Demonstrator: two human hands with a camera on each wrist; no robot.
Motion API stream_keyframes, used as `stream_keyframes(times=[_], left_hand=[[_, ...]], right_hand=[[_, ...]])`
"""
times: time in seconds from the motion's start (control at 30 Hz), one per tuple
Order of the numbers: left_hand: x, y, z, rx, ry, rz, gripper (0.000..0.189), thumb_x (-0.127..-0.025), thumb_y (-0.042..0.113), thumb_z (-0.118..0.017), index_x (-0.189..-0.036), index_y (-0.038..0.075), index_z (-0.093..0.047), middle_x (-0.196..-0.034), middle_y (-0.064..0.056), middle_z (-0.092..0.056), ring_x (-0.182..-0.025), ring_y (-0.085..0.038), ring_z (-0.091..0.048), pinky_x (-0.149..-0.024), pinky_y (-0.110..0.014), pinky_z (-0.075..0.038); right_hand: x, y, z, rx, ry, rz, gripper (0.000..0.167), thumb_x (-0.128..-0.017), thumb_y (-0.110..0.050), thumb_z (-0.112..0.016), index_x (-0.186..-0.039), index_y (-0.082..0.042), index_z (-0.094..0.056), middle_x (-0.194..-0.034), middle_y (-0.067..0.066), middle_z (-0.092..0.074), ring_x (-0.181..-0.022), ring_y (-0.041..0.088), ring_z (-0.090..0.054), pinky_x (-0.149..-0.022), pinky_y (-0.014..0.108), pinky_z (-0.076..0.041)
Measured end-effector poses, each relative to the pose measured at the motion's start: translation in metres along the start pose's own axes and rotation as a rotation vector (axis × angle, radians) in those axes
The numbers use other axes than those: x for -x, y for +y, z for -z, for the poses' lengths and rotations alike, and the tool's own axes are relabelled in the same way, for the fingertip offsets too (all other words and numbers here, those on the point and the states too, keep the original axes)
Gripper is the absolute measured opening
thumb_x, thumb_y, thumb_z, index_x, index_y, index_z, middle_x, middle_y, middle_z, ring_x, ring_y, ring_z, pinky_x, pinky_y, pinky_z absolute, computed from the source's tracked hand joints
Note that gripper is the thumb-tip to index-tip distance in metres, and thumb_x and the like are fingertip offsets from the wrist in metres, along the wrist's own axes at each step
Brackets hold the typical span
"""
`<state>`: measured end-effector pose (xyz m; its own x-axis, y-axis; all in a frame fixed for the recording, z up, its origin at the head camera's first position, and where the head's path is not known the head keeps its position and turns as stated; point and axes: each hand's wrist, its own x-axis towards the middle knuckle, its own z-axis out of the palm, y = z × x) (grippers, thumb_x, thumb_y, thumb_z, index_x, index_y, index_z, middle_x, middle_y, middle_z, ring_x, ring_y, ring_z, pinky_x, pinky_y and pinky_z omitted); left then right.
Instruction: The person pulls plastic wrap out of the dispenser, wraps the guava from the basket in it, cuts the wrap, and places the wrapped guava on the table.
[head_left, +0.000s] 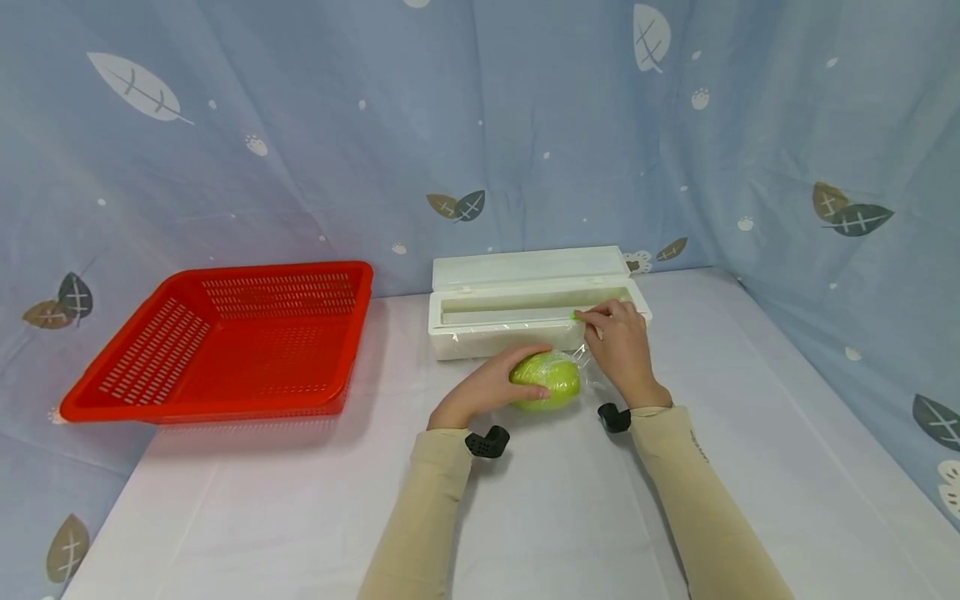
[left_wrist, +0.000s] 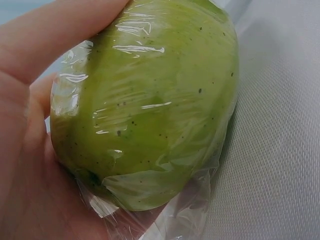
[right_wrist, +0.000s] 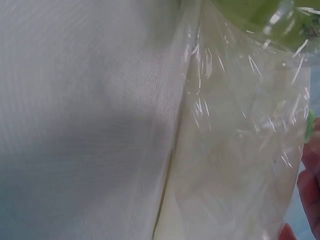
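My left hand point(head_left: 487, 385) grips a green, dark-specked fruit point(head_left: 558, 377), with thumb and fingers curved round it. Clear cling film point(left_wrist: 145, 190) covers the fruit in glossy creases and hangs loose below it. Behind the fruit stands a white cling film dispenser box point(head_left: 480, 342), its lid point(head_left: 528, 267) raised. At the right part of its front rim, my right hand point(head_left: 624, 350) pinches a small bright green slider point(head_left: 573, 315). Film stretches between the box and the fruit, seen wide and shiny in the right wrist view, where the slider point(right_wrist: 309, 125) shows at the fingertips.
A red slotted plastic basket point(head_left: 341, 367) stands at the left on the white-covered table point(head_left: 555, 517). Behind everything hangs a blue leaf-patterned cloth point(head_left: 525, 125), close to the back of the dispenser. Black wrist cameras point(head_left: 487, 442) sit at both cuffs.
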<state>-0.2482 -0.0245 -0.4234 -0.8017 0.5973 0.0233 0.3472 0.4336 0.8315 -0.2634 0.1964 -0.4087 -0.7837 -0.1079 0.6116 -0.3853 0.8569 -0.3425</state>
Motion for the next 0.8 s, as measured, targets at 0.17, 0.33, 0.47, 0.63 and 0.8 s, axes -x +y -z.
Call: stream_keyframes(times=[0.17, 0.33, 0.47, 0.63, 0.8], left_hand=[[0.0001, 0.001, 0.0001, -0.015, -0.004, -0.005, 0.068, -0.071, 0.047, -0.07, -0.131, 0.038, -0.039, -0.128, 0.017, -0.039, -0.116, -0.005, -0.036, -0.097, -0.033, -0.03], [0.0011, 0.0034, 0.0007, -0.008, -0.007, 0.0, 0.069, -0.071, 0.047, -0.07, -0.132, 0.037, -0.039, -0.128, 0.015, -0.039, -0.116, -0.007, -0.037, -0.096, -0.034, -0.031], [0.0014, 0.0038, 0.0007, 0.005, -0.009, 0.0, 0.069, -0.072, 0.046, -0.07, -0.132, 0.035, -0.039, -0.129, 0.015, -0.039, -0.116, -0.007, -0.037, -0.096, -0.035, -0.031], [0.0008, 0.0032, 0.0004, -0.006, -0.006, -0.008, 0.068, -0.072, 0.046, -0.069, -0.132, 0.036, -0.039, -0.128, 0.016, -0.039, -0.115, -0.006, -0.037, -0.096, -0.034, -0.032], [0.0006, 0.0038, 0.0004, -0.008, -0.006, -0.011, 0.068, -0.072, 0.046, -0.069, -0.132, 0.037, -0.038, -0.129, 0.015, -0.039, -0.115, -0.007, -0.037, -0.095, -0.034, -0.032]], right_hand=[[-0.0004, 0.0, 0.0, -0.01, -0.001, 0.018, 0.022, -0.078, -0.002, -0.063, -0.098, -0.009, -0.07, -0.089, 0.008, -0.059, -0.083, 0.027, -0.046, -0.073, 0.042, -0.034], [-0.0007, -0.0019, 0.0006, -0.014, -0.006, 0.039, 0.022, -0.078, -0.002, -0.063, -0.098, -0.008, -0.07, -0.09, 0.008, -0.059, -0.083, 0.027, -0.046, -0.072, 0.042, -0.035], [-0.0004, -0.0032, -0.0005, -0.019, -0.009, 0.059, 0.023, -0.078, -0.002, -0.062, -0.098, -0.008, -0.07, -0.09, 0.009, -0.059, -0.084, 0.028, -0.046, -0.074, 0.043, -0.035], [-0.0005, -0.0051, -0.002, -0.025, -0.008, 0.082, 0.024, -0.078, -0.001, -0.061, -0.1, -0.008, -0.07, -0.09, 0.009, -0.059, -0.085, 0.028, -0.046, -0.074, 0.044, -0.035], [0.0, -0.0064, -0.0035, -0.034, -0.024, 0.082, 0.025, -0.079, -0.003, -0.061, -0.101, -0.009, -0.069, -0.091, 0.009, -0.059, -0.084, 0.028, -0.046, -0.074, 0.044, -0.035]])
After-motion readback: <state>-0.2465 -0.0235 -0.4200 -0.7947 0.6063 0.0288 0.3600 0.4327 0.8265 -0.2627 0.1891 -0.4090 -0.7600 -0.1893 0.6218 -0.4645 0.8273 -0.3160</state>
